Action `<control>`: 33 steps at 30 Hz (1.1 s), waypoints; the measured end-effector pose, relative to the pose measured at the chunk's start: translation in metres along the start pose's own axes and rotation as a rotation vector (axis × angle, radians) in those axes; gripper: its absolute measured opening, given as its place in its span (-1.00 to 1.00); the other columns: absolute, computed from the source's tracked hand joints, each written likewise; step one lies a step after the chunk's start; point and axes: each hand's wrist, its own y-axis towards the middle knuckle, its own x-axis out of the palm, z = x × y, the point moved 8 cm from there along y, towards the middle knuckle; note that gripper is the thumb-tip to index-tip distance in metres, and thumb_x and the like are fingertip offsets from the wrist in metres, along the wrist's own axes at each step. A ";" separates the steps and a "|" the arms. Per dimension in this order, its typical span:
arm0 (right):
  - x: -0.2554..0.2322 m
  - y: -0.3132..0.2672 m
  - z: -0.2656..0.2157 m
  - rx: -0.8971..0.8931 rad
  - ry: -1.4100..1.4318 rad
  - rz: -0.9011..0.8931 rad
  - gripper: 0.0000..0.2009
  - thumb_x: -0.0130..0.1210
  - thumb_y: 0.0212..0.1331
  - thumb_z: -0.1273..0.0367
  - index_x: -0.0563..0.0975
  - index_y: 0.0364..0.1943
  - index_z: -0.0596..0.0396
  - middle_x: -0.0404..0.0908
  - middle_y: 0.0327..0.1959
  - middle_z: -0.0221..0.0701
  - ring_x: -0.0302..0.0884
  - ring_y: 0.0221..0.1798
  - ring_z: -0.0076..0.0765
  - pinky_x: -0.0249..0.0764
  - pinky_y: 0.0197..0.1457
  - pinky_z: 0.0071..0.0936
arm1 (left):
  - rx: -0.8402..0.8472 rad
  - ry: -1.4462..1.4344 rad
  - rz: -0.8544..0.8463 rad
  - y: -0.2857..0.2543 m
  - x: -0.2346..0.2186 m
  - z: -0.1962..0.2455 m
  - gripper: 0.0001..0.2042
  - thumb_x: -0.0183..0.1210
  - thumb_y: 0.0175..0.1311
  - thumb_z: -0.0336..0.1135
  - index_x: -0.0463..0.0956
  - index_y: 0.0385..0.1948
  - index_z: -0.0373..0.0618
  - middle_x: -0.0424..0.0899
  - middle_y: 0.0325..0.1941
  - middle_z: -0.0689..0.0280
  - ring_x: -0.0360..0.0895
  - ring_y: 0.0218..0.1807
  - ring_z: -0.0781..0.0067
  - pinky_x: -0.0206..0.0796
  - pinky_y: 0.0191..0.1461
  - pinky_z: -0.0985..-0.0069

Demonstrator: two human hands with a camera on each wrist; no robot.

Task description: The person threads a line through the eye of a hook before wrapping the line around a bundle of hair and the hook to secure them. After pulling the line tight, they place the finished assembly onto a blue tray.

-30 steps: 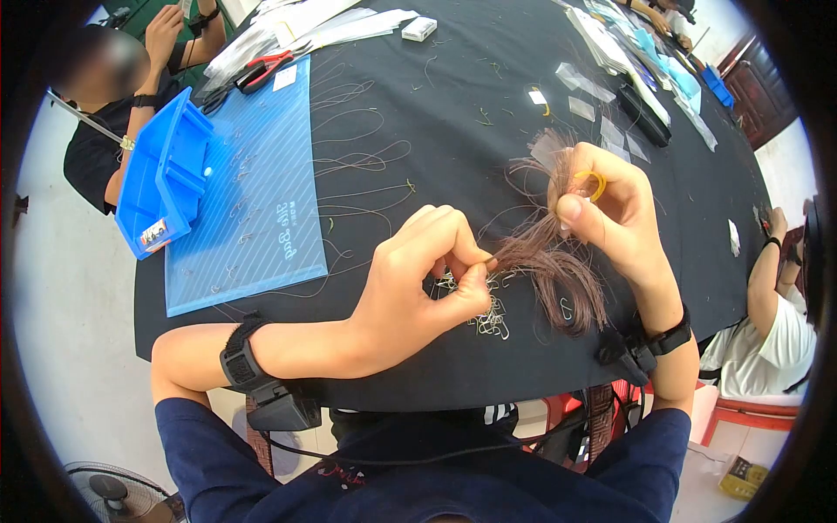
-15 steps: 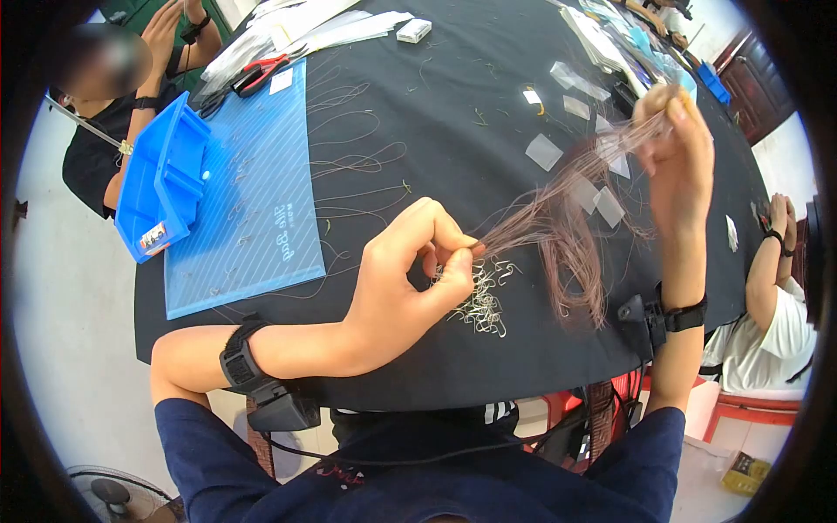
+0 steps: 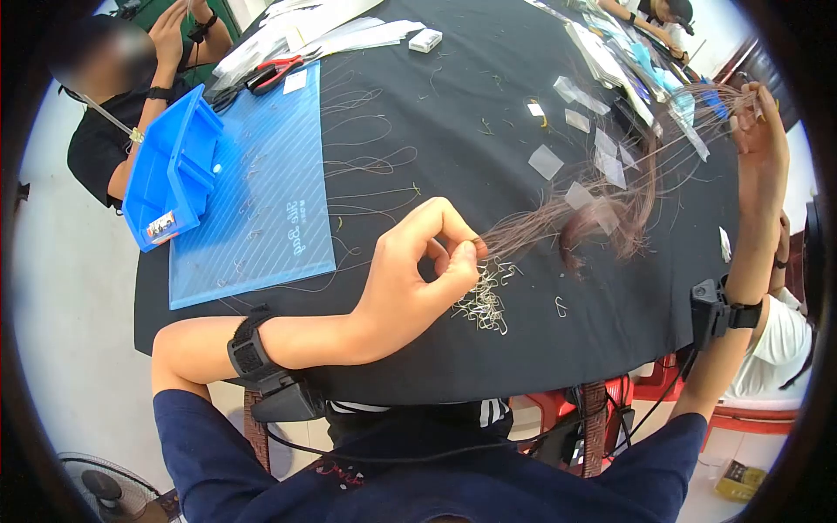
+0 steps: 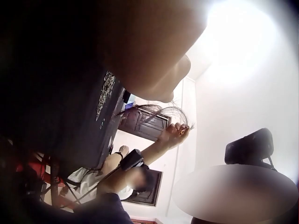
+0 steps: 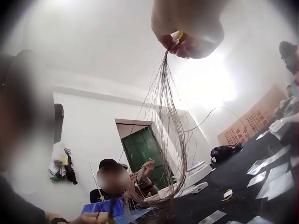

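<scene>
A bundle of thin brown lines [image 3: 527,228] stretches between the two hands. Its near end is pinched between thumb and forefinger of the left hand [image 3: 418,275], low over the table. At the upper right, the raised right hand [image 3: 760,135] grips the other end, and the lines fan out and sag between. In the right wrist view the strands [image 5: 166,93] hang in a long loop from the right fingers, where a bit of yellow band [image 5: 181,34] shows. Just under the left fingertips lies a pile of small metal hooks [image 3: 488,305]; a single hook [image 3: 561,307] sits apart.
A blue file bag [image 3: 279,200] carries rows of hooked lines, a blue bin [image 3: 170,179] and red-handled pliers [image 3: 272,77]. Clear plastic pieces [image 3: 546,162] are scattered on the black tablecloth [image 3: 418,366]. White sleeves [image 3: 602,65] lie at the back right. Other people sit around the table.
The right hand has swung up and outward to the right with its end of the bundle, drawing the lines out longer and more spread. The left hand keeps its pinch almost in place.
</scene>
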 end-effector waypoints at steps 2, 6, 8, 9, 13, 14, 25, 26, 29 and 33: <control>-0.013 0.010 0.003 0.033 0.007 0.053 -0.64 -0.10 0.39 0.21 0.43 0.15 0.06 0.46 -0.05 -0.43 0.41 -0.16 -0.66 0.39 -0.13 -0.70 | -0.006 -0.001 -0.029 0.001 0.003 -0.001 -0.97 -0.01 0.25 -0.52 0.39 -0.39 -0.23 0.45 -0.32 0.34 0.39 -0.30 0.67 0.31 -0.16 0.62; -0.054 0.060 0.015 0.097 0.062 0.052 -0.65 -0.10 0.39 0.31 0.42 0.18 0.12 0.41 0.05 -0.40 0.41 -0.10 -0.62 0.41 -0.05 -0.67 | 0.091 0.046 -0.011 0.002 0.006 0.006 -0.97 0.09 0.12 -0.52 0.43 -0.47 -0.21 0.52 -0.41 0.35 0.45 -0.40 0.62 0.21 -0.42 0.64; -0.098 0.120 0.040 0.142 0.199 -0.181 -0.67 -0.08 0.37 0.36 0.42 0.13 0.21 0.43 0.05 -0.37 0.44 -0.08 -0.57 0.42 -0.04 -0.69 | 0.123 0.093 -0.026 0.002 0.007 0.009 -0.97 0.10 0.10 -0.52 0.44 -0.48 -0.20 0.51 -0.42 0.35 0.45 -0.40 0.61 0.21 -0.42 0.64; -0.122 0.151 0.055 0.207 0.302 -0.369 -0.69 -0.06 0.36 0.38 0.42 0.09 0.28 0.45 0.04 -0.34 0.46 -0.08 -0.53 0.44 -0.05 -0.69 | 0.106 0.106 -0.050 0.002 0.007 0.008 -0.99 0.07 0.12 -0.53 0.43 -0.46 -0.22 0.50 -0.39 0.34 0.44 -0.38 0.63 0.24 -0.37 0.64; -0.159 0.189 0.047 0.241 0.120 -0.108 -0.78 0.00 0.29 0.36 0.45 -0.12 0.27 0.49 -0.22 -0.35 0.46 -0.31 -0.49 0.42 -0.30 -0.63 | 0.041 0.094 -0.090 0.002 0.008 0.008 -0.99 0.02 0.16 -0.56 0.41 -0.42 -0.25 0.48 -0.35 0.32 0.43 -0.35 0.65 0.29 -0.26 0.63; -0.161 0.186 0.038 0.224 0.033 0.039 -0.79 0.02 0.28 0.35 0.46 -0.18 0.24 0.50 -0.30 -0.36 0.45 -0.38 -0.49 0.41 -0.38 -0.61 | 0.025 0.076 -0.087 0.002 0.008 0.006 -0.99 0.02 0.16 -0.56 0.41 -0.42 -0.24 0.48 -0.35 0.32 0.43 -0.34 0.65 0.29 -0.25 0.63; -0.268 0.249 0.043 -0.071 -0.192 0.274 -0.71 -0.09 0.31 0.44 0.42 0.03 0.36 0.58 -0.06 -0.18 0.60 -0.07 -0.28 0.54 0.00 -0.47 | 0.114 0.051 -0.019 0.003 0.007 0.002 -0.97 0.08 0.10 -0.56 0.46 -0.46 -0.20 0.55 -0.40 0.35 0.44 -0.39 0.64 0.23 -0.40 0.66; -0.282 0.263 0.054 -0.080 -0.188 0.257 -0.71 -0.12 0.34 0.47 0.40 0.06 0.38 0.58 -0.03 -0.17 0.61 -0.07 -0.29 0.55 0.00 -0.53 | 0.116 0.045 -0.016 0.003 0.007 0.002 -0.97 0.08 0.10 -0.56 0.46 -0.46 -0.20 0.55 -0.40 0.35 0.45 -0.39 0.64 0.24 -0.40 0.66; -0.312 0.292 0.100 -0.100 -0.251 0.242 -0.78 -0.02 0.27 0.46 0.40 -0.16 0.43 0.60 -0.14 0.00 0.66 -0.17 -0.18 0.64 -0.03 -0.47 | 0.119 0.045 -0.019 0.002 0.008 0.003 -0.97 0.07 0.11 -0.55 0.47 -0.44 -0.21 0.56 -0.40 0.34 0.46 -0.38 0.63 0.25 -0.39 0.66; -0.347 0.281 0.202 0.151 -0.226 0.160 -0.70 0.05 0.25 0.33 0.46 -0.08 0.34 0.62 -0.07 -0.16 0.62 -0.08 -0.23 0.53 -0.02 -0.53 | 0.134 0.045 -0.024 0.002 0.008 0.004 -0.97 0.07 0.13 -0.53 0.48 -0.43 -0.21 0.57 -0.38 0.34 0.48 -0.36 0.63 0.25 -0.38 0.66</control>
